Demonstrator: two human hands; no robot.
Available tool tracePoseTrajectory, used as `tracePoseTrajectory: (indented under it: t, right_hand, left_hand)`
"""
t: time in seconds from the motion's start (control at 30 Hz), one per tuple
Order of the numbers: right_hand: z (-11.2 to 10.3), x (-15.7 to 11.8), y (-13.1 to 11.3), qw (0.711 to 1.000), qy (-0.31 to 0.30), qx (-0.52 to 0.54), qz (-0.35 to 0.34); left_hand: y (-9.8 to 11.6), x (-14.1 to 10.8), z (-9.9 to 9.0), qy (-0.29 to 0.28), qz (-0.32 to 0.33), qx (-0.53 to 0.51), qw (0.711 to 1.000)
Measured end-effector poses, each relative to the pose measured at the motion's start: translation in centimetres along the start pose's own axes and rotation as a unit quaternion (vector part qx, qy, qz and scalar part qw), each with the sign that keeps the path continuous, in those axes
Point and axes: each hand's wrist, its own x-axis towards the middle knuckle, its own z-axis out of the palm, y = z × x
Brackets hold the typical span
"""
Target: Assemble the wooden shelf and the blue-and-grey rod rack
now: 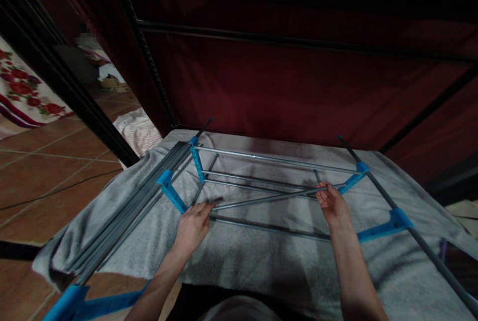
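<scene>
A thin grey metal rod (261, 200) slants across the middle of a partly assembled rack frame. My right hand (330, 202) pinches it near its right end, close to a blue plastic bracket (351, 181). At the rod's left end, my left hand (194, 222) has its fingers closed on it, beside another blue bracket (172, 192). Fingers hide that tip. Cross rods join the two sides of the frame, among them a back rod (276, 158) and a front rod (269, 227). A long upright pole (384, 194) runs through the right-hand brackets.
Loose grey rods (130, 201) lie bundled on the left of the grey blanket (284, 266). A dark red fabric panel (291, 87) with black bars stands behind. Another blue bracket (74, 301) juts out at lower left, above the tiled floor (22, 176).
</scene>
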Motion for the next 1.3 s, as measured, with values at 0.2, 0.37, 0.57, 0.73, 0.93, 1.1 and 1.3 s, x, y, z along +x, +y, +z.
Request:
tracePoseTrajectory:
  t: [0.2, 0.37, 0.57, 0.73, 0.93, 1.1, 1.3]
  right_hand:
    - [0.3, 0.1, -0.2, 1.0, -0.004, -0.002, -0.007]
    - [0.5, 0.2, -0.3, 1.0, 0.0, -0.001, -0.003]
    - [0.5, 0.0, -0.3, 1.0, 0.001, 0.01, -0.002]
    - [0.7, 0.1, -0.4, 1.0, -0.019, 0.014, -0.002]
    - [1.0, 0.4, -0.4, 1.0, -0.016, 0.024, -0.009]
    - [1.2, 0.7, -0.5, 1.0, -0.015, 0.022, -0.007]
    - [-0.2, 0.2, -0.1, 0.993, 0.029, -0.089, -0.073]
  left_hand:
    - [-0.2, 0.5, -0.2, 0.018, 0.009, 0.017, 1.0]
    - [-0.3, 0.9, -0.4, 0.033, 0.027, 0.022, 0.999]
    - [-0.2, 2.1, -1.4, 0.047, 0.031, 0.022, 0.998]
    - [0.2, 4.0, -2.6, 0.074, 0.035, 0.045, 0.996]
    - [0.3, 6.0, -3.6, 0.109, 0.039, 0.085, 0.99]
    - [0.0, 7.2, -4.1, 0.112, 0.05, 0.088, 0.989]
    - [-1.3, 7.8, -4.0, 0.102, 0.082, 0.067, 0.989]
